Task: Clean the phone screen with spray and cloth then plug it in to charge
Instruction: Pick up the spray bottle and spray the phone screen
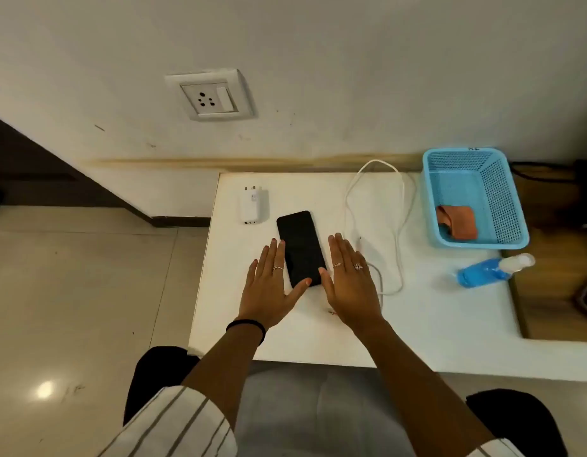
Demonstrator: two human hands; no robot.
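White bench (434,324) carries everything. At its right back corner a blue basket (509,206) holds an orange cloth (458,222). Both hands lie flat and spread, gripping nothing: left hand (269,285) and right hand (350,285) flank the black phone (300,245), thumbs touching its near end. A white cable (399,225) loops right of it; the blue spray bottle (486,273) lies near the basket, the white charger (252,206) just left of the phone
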